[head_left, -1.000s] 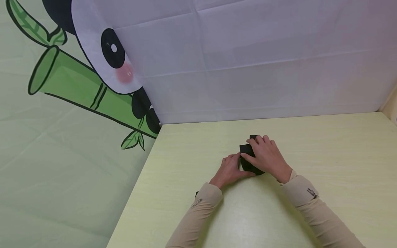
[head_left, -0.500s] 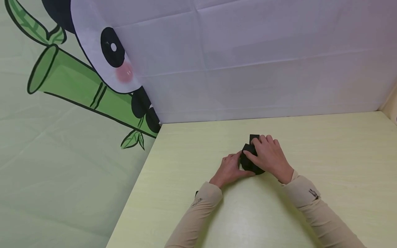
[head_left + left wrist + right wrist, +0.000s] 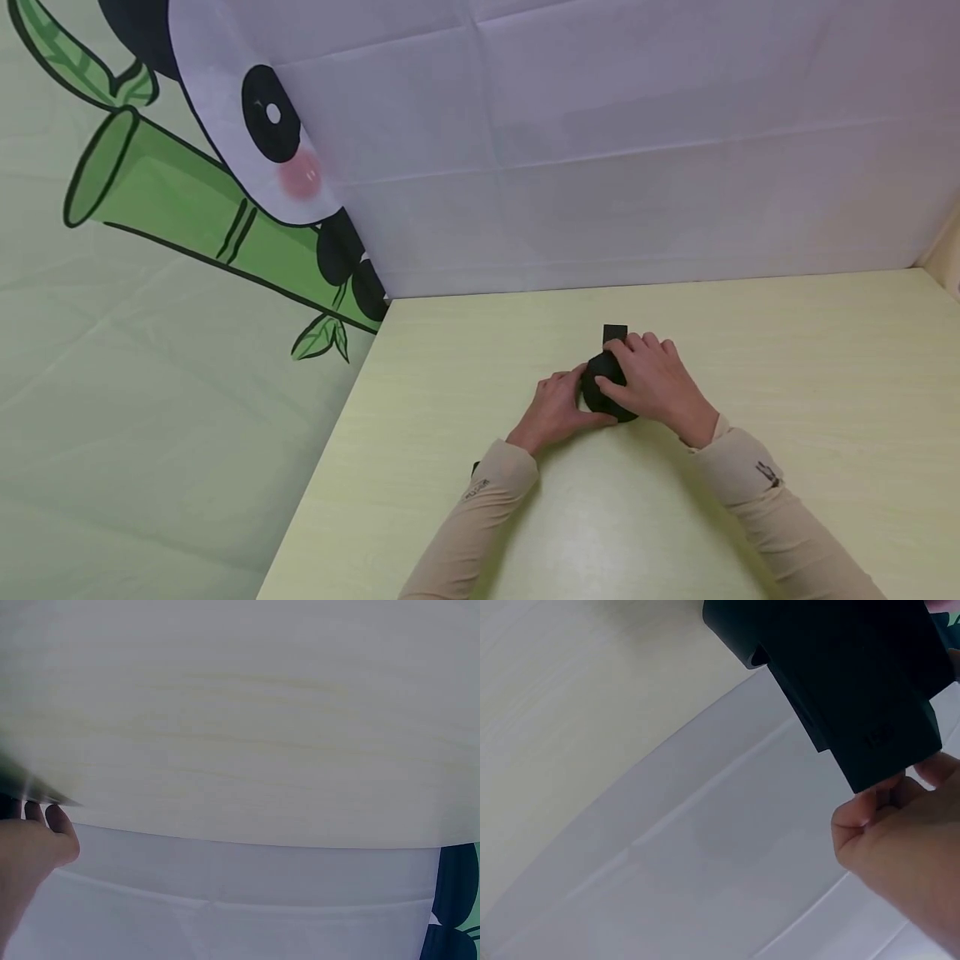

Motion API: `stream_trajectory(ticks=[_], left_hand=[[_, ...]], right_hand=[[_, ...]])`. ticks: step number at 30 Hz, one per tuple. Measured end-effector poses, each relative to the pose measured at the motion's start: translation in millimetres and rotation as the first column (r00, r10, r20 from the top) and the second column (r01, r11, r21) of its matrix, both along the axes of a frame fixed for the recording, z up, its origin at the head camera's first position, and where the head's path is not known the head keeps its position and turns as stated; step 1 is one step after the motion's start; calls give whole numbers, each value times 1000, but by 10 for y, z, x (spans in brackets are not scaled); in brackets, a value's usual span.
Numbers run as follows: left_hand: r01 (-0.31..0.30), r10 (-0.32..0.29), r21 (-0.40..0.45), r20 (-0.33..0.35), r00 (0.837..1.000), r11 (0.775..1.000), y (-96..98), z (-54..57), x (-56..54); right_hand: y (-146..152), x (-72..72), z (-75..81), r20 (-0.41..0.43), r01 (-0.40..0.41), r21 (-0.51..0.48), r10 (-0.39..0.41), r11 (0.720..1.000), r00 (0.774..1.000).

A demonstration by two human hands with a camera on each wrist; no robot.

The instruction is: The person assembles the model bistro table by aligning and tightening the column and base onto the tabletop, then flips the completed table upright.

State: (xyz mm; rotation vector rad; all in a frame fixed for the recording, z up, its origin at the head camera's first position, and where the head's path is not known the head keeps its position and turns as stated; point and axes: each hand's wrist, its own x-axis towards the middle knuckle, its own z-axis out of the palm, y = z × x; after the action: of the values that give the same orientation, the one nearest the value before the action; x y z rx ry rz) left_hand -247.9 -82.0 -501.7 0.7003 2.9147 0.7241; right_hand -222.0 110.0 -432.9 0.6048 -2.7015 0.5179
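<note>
A black object (image 3: 604, 388) with a rounded lower body and a narrow rectangular piece (image 3: 615, 332) at its far end is at the table's middle right; its exact kind I cannot tell. My left hand (image 3: 557, 410) grips its near left side, thumb along the front and fingers at the far left. My right hand (image 3: 657, 377) holds its upper part from the right, thumb on top and fingers curled over the far side. In the right wrist view the dark blocky body (image 3: 855, 697) shows close up, with fingers (image 3: 855, 814) behind its end. Left-hand fingers (image 3: 60, 821) show at the left wrist view's edge.
The pale wood-grain table (image 3: 465, 358) reaches back to a white cloth wall (image 3: 600, 208). On the left hangs a green cloth (image 3: 150, 400) printed with bamboo and a panda. Beige sleeves (image 3: 480, 508) cover both forearms.
The black object's upper part has turned clockwise under my right hand, its corner swinging from the left toward the far side. The right hand has shifted slightly right and nearer; the left hand stays put.
</note>
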Motion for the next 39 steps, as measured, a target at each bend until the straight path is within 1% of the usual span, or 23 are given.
stream_trajectory(ticks=[6, 12, 20, 29, 32, 36, 39], left_hand=[[-5, 5, -13, -7, 1000, 1000, -6, 8, 9], [-10, 10, -16, -3, 1000, 1000, -11, 7, 12], [-5, 5, -15, -10, 1000, 1000, -9, 6, 16], [-3, 3, -23, -17, 1000, 1000, -9, -2, 7], [-1, 1, -21, -10, 1000, 1000, -7, -1, 7], [1, -1, -12, -3, 1000, 1000, -6, 4, 0], [-6, 6, -5, 7, 1000, 1000, -6, 4, -1]], right_hand=[[19, 34, 3, -29, 48, 12, -48, 999, 998], [35, 66, 25, 6, 27, -5, -27, 1000, 1000], [25, 83, 7, -25, 31, 2, -30, 1000, 999], [8, 109, 7, -4, 32, -1, -32, 1000, 999], [15, 111, 17, 13, 0, -16, 1, 1000, 1000], [33, 98, 15, 30, -74, -26, 75, 997, 997], [32, 89, -2, 22, -92, -20, 92, 996, 995]])
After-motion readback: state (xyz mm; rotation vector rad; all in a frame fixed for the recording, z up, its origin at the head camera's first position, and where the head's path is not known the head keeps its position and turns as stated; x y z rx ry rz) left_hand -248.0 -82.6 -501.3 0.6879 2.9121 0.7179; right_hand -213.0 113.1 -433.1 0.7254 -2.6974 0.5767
